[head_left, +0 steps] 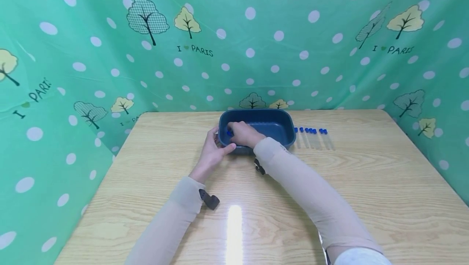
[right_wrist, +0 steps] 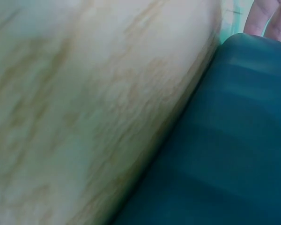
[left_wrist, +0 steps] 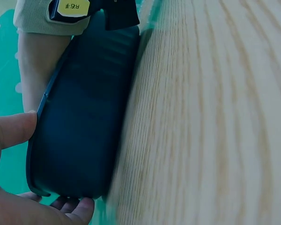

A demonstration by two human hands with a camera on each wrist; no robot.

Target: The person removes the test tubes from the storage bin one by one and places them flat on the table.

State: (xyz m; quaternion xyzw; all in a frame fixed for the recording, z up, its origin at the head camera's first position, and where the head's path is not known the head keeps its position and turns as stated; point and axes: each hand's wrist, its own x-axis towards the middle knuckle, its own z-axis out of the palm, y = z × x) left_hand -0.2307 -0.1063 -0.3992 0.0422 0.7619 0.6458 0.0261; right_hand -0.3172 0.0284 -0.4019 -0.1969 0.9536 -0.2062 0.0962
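Observation:
A dark blue plastic basin (head_left: 275, 128) stands at the far side of the table. My left hand (head_left: 213, 150) grips its left end, thumb on the front rim and fingers against the outside of the end wall; the left wrist view also shows the thumb on the basin's edge (left_wrist: 42, 101). Over the front rim, my right hand (head_left: 243, 134) reaches into the basin's left part. A blue cap (head_left: 229, 133) shows at its fingertips, which appear to pinch a blue-capped tube; the tube's body is hidden. In the right wrist view the basin wall (right_wrist: 225, 140) fills the right side.
Several clear tubes with blue caps (head_left: 310, 130) lie in a loose row just right of the basin, caps pointing away from me. The wooden table (head_left: 366, 183) ends at a green dotted curtain (head_left: 205, 86) behind and at both sides.

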